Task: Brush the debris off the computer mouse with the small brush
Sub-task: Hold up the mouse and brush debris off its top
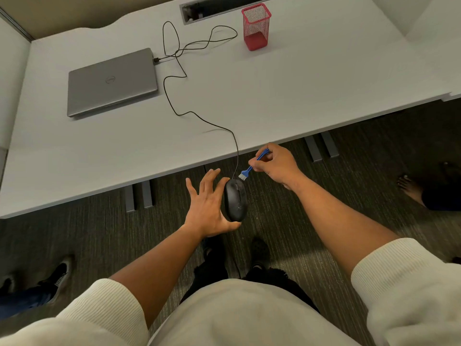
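A person holds a wired black computer mouse (235,199) in the air just off the front edge of a white desk (299,96). The left hand (209,206) cradles it, apparently between thumb and forefinger, with the other fingers splayed. The right hand (274,163) pinches a small blue brush (252,167), its white bristles at the mouse's cable end. Farther back on the desk sit a closed grey laptop (112,82) and a red mesh pen holder (256,26).

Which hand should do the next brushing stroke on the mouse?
Right. The right hand pinches the small brush, bristles by the cable end of the mouse; the left hand holds it beyond the desk edge.
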A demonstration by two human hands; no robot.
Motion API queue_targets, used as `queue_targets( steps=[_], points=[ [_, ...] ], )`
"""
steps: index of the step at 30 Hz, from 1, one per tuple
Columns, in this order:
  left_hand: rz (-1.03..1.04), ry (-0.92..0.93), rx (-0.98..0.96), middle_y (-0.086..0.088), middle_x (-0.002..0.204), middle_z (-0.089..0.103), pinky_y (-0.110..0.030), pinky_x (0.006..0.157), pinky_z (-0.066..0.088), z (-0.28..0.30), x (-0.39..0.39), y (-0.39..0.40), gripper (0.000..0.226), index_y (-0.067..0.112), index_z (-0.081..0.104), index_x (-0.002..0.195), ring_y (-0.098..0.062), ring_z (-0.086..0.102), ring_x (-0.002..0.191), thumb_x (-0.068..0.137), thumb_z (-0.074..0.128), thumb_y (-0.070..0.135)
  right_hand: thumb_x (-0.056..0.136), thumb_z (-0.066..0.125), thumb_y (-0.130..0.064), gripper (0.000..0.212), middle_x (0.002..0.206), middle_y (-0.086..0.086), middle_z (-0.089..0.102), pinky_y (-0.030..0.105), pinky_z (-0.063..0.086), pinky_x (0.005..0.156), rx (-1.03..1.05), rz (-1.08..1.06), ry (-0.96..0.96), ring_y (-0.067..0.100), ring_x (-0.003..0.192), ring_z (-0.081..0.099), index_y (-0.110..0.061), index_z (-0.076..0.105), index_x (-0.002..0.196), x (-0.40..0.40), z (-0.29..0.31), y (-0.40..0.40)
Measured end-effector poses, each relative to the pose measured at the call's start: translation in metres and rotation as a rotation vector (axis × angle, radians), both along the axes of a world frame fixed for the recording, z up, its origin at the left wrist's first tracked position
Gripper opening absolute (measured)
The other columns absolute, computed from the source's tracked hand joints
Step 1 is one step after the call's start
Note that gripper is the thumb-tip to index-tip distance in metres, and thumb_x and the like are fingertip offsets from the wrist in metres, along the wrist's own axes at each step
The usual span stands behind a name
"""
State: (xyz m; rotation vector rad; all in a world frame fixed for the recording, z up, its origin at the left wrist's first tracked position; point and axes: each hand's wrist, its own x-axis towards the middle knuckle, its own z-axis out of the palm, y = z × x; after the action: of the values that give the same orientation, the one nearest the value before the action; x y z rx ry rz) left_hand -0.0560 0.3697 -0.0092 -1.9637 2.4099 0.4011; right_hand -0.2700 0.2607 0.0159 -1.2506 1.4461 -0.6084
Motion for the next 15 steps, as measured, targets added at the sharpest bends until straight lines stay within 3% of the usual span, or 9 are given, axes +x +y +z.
queue_targets(
  steps=[7,11,15],
  points=[
    [0.010,0.022,0.006,-0.006,0.161,0.010,-0.074,0.114,-0.007,0.000,0.001,0.003,0.120,0.023,0.031,0.151,-0.029,0.003,0.154,0.055,0.058,0.091,0.076,0.085,-0.014,0.031,0.096,0.006,0.076,0.030,0.062,0.080,0.135,0.120,-0.106,0.013,0.084,0.076,-0.017,0.065,0.101,-0.005,0.001,0.003],
    [0.010,0.048,0.008,-0.006,0.161,0.009,-0.074,0.114,-0.004,-0.001,0.003,0.005,0.120,0.024,0.030,0.151,-0.029,0.003,0.153,0.056,0.058,0.090,0.080,0.081,-0.011,0.026,0.098,0.007,0.072,0.029,0.062,0.078,0.086,-0.021,-0.054,0.014,0.086,0.075,-0.017,0.064,0.099,-0.006,-0.004,0.004],
    [0.025,0.136,0.003,-0.006,0.161,0.009,-0.071,0.116,-0.004,-0.002,0.004,0.007,0.120,0.024,0.030,0.151,-0.028,0.004,0.153,0.055,0.062,0.088,0.076,0.083,-0.005,0.034,0.101,0.014,0.074,0.032,0.062,0.080,0.231,0.011,-0.243,0.021,0.092,0.076,-0.010,0.063,0.104,-0.015,-0.001,0.005]
  ],
)
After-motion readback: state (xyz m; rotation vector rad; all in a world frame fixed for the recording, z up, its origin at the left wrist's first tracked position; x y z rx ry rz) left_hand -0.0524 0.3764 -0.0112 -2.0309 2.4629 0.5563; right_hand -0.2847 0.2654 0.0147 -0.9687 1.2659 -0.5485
